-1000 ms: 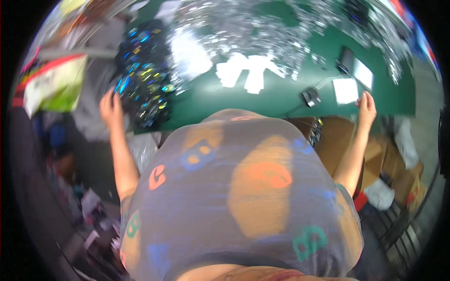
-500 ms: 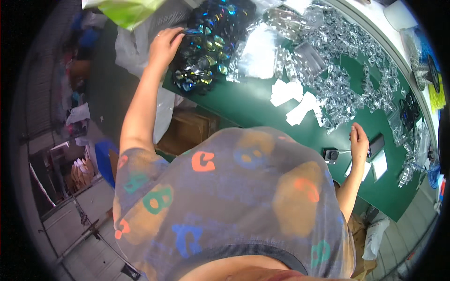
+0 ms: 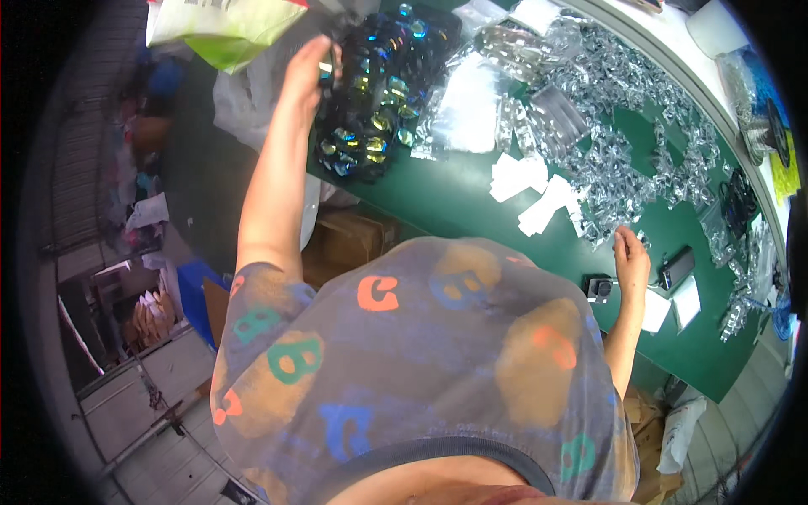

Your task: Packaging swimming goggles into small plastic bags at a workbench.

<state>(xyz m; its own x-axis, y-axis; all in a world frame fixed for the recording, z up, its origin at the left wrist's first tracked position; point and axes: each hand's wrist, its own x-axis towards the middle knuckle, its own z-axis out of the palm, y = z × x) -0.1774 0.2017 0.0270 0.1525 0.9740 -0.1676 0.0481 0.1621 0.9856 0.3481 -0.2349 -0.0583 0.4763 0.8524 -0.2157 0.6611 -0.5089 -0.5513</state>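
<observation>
A heap of black beaded strands (image 3: 362, 109) with round iridescent stones lies on the green table. At the heap's left edge my left hand (image 3: 305, 74) is closed around a dark strand with a shiny stone by the fingers; part of it is hidden behind them. My right hand (image 3: 633, 259) hovers over the table at the right, fingers loosely bent and somewhat apart, with nothing visible in them. Just beyond its fingertips lies a spread of small clear plastic packets (image 3: 610, 160). White paper cards (image 3: 545, 204) rest to its left.
A small black camera (image 3: 598, 289) and a dark oblong device (image 3: 676, 268) flank my right hand, with white cards (image 3: 687, 301) nearby. Clear bags (image 3: 468, 97) lie beside the heap. A green-and-white bag (image 3: 231, 34) is at the far left. A cardboard box (image 3: 349, 244) stands below the table edge.
My left hand has moved slightly farther out and right, and its fingers have closed on a dark strand. My right hand has shifted slightly left.
</observation>
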